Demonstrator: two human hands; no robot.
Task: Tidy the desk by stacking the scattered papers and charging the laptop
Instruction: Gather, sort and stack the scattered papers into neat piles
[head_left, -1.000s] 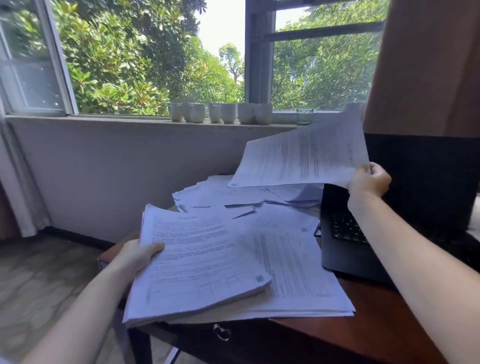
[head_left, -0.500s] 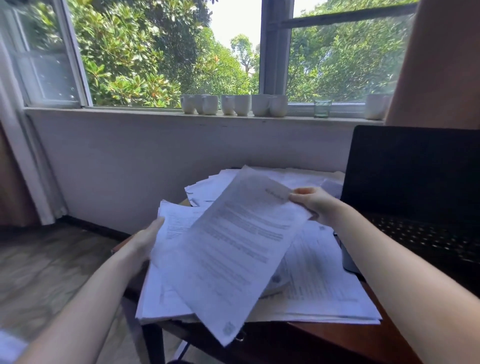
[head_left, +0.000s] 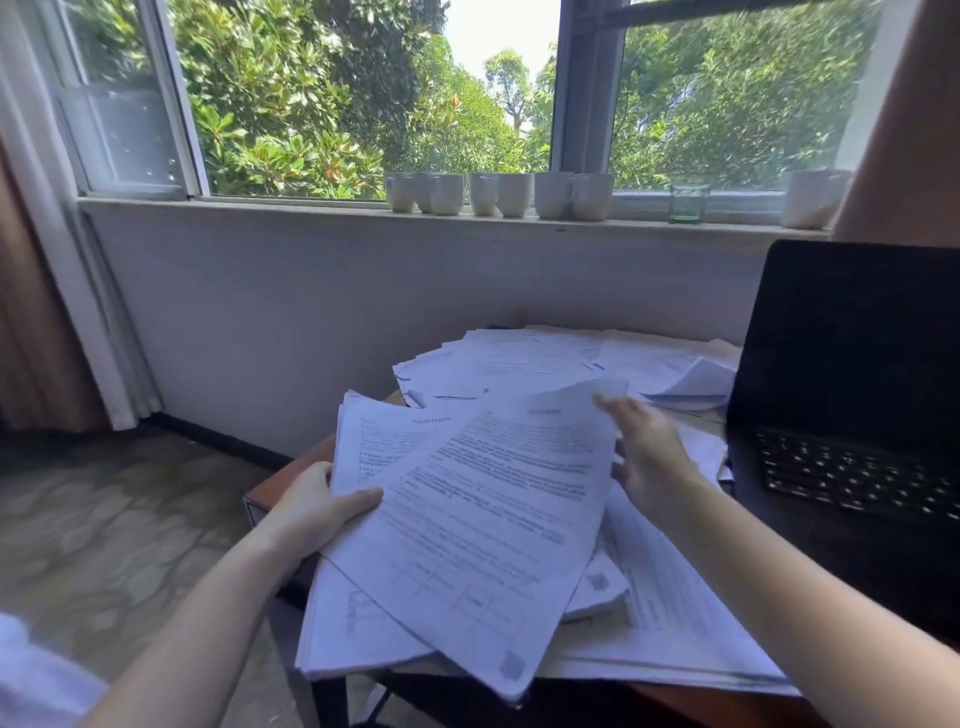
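A printed sheet (head_left: 483, 519) lies askew on top of a thick paper stack (head_left: 363, 447) at the desk's front left corner. My left hand (head_left: 311, 514) grips the stack's left edge, with the thumb pressed on the askew sheet. At the sheet's upper right edge my right hand (head_left: 649, 457) touches it with straight fingers, and that corner curls up. More loose papers (head_left: 519, 364) are spread at the back of the desk, and others (head_left: 675, 613) lie under my right forearm. A black open laptop (head_left: 852, 364) with a dark screen stands on the right. No charger is visible.
The wooden desk (head_left: 270, 488) stands against a white wall below a window. Several white cups (head_left: 498, 193) and a small glass (head_left: 688, 202) line the sill. A curtain (head_left: 47, 291) hangs at the left above a stone-patterned floor.
My right hand carried the sheet from above the laptop down and left onto the stack. Its pinch has loosened to straight fingers, and my left thumb now holds the sheet down.
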